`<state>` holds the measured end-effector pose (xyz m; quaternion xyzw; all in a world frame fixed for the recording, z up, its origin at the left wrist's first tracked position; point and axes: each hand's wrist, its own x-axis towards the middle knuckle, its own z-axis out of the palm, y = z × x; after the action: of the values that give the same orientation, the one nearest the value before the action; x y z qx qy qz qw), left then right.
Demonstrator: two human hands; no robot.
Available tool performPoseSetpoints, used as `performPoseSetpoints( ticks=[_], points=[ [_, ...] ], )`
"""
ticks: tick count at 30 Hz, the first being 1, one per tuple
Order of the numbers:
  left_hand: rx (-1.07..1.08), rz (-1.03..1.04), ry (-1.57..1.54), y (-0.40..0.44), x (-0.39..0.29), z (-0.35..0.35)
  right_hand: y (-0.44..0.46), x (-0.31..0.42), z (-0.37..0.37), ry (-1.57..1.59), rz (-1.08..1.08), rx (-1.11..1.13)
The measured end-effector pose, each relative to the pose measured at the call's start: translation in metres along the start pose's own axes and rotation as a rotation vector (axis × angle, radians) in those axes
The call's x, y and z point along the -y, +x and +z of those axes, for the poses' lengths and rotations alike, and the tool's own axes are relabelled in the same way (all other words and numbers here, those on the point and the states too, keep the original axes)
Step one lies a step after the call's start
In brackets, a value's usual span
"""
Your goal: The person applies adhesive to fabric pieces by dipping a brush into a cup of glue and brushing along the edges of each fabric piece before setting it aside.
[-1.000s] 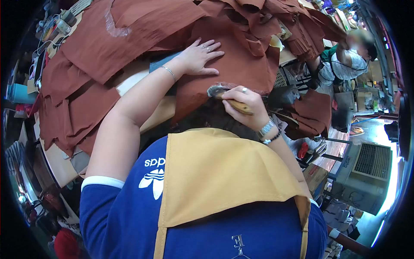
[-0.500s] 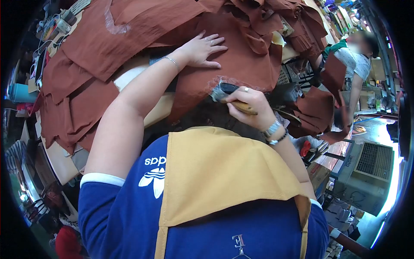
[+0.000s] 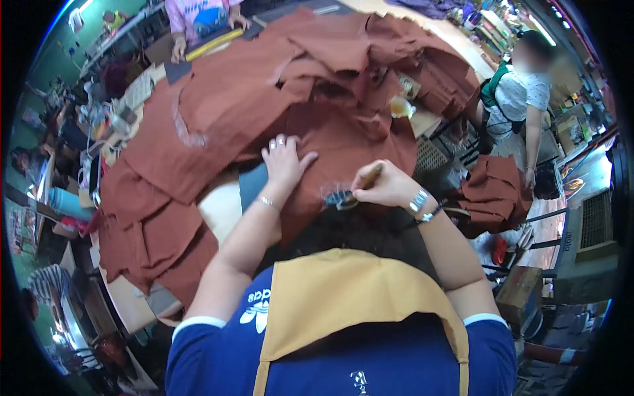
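Note:
My right hand grips a brush by its wooden handle. The brush head, smeared with whitish stuff, touches the near edge of a reddish-brown sheet that looks like leather or cloth. Around the bristles the sheet carries a patch of pale, glossy smears. To the left, my left hand lies on the same sheet with fingers extended and thumb apart, holding nothing.
Layered reddish-brown pieces cover much of the table. A small pale container stands beyond my right hand. At the right a person stands by a stack of brown pieces. Across the table another person is near a yellow ruler.
The view has tilted up, showing more of the far table. My right hand has turned the brush handle more upright. My left hand has shifted nearer to me on the sheet.

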<state>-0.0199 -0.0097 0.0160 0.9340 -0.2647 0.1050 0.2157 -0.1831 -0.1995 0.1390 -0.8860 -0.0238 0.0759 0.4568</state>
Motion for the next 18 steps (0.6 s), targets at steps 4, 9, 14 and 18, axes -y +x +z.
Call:
performPoseSetpoints(
  ticks=[4, 9, 14, 18],
  points=[
    [0.006, -0.004, -0.027, -0.003, -0.001, 0.005, -0.058, -0.012, -0.037, 0.608, 0.189, -0.088],
    [0.03, -0.036, -0.257, 0.006, -0.005, 0.003, -0.157, -0.053, -0.069, 0.951, 0.005, -0.5],
    [0.26, -0.204, -1.014, 0.071, -0.043, -0.052, -0.233, -0.088, -0.088, 1.083, -0.121, -0.891],
    [0.29, -0.369, -1.168, 0.183, -0.12, -0.122, -0.253, -0.1, -0.094, 1.051, -0.135, -1.003]
  ],
)
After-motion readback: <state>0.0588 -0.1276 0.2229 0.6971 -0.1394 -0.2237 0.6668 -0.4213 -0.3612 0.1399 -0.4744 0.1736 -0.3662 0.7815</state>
